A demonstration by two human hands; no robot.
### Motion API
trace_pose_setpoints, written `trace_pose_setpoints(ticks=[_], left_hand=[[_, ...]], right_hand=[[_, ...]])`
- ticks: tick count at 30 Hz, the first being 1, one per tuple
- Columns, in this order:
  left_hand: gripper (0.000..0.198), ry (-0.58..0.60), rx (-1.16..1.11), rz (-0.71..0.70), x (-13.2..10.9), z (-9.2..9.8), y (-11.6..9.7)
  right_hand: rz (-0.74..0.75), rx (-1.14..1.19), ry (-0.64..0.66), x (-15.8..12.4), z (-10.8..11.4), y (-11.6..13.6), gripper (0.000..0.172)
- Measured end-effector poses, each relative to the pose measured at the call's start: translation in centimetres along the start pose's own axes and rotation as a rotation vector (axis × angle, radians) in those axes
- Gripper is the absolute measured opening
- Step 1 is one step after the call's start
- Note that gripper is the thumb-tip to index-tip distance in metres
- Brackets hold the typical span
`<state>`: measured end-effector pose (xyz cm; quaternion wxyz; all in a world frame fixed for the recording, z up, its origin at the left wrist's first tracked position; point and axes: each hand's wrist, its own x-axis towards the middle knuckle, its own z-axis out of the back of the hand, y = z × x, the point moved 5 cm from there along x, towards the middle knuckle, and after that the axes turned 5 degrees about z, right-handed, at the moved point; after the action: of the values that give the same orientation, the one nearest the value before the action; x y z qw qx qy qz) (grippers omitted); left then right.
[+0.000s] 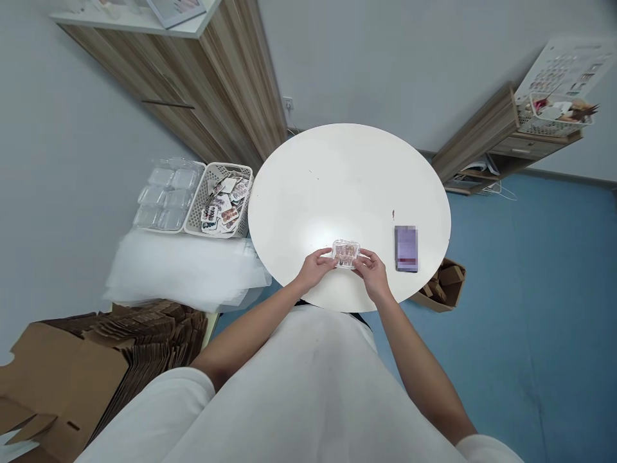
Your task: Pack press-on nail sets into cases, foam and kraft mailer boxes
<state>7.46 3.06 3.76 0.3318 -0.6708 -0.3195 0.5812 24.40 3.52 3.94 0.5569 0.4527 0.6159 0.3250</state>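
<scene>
Between my two hands is a small clear plastic case (346, 253) with rows of pinkish press-on nails showing inside. My left hand (315, 269) grips its left end, thumb on the near side and fingers at the far side. On the right end, my right hand (372, 272) closes in the same way. The case is over the near part of the white oval table (337, 173); whether it touches the tabletop I cannot tell. Further right on the table lies a phone (406, 249) with a purplish, pixelated screen.
Left of the table are a basket of nail cards (224, 199), a basket of clear plastic cases (166, 196), translucent sheets (183, 267) and stacked flat cardboard boxes (67, 379). A cardboard box (446, 302) with folded brown pieces sits on the floor at right. Cabinets (183, 90) stand behind.
</scene>
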Motion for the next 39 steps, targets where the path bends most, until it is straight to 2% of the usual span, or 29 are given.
trace_pose_setpoints(ticks=[5, 10, 19, 29, 35, 39], left_hand=[[0.045, -0.014, 0.011, -0.012, 0.3, -0.4, 0.1], [0.043, -0.014, 0.026, -0.047, 0.7, -0.9, 0.0], [0.044, -0.017, 0.206, -0.125, 1.3, -1.8, -0.4], [0.042, -0.045, 0.179, -0.093, 2.0, -2.6, -0.6], [0.053, -0.103, 0.231, -0.131, 2.3, -3.0, -0.4], [0.049, -0.168, 0.287, -0.187, 1.8, -3.3, -0.8]], right_hand=[[0.018, -0.012, -0.004, 0.1, 0.3, 0.2, 0.042], [0.052, -0.036, -0.004, 0.3, 0.7, 0.4, 0.042], [0.122, -0.156, 0.007, 1.0, 1.4, 0.8, 0.049], [0.131, -0.164, 0.035, 2.5, 2.2, 0.6, 0.048], [0.118, -0.181, 0.015, 2.8, 2.6, 0.6, 0.052], [0.095, -0.200, 0.050, 2.9, 2.4, 0.5, 0.056]])
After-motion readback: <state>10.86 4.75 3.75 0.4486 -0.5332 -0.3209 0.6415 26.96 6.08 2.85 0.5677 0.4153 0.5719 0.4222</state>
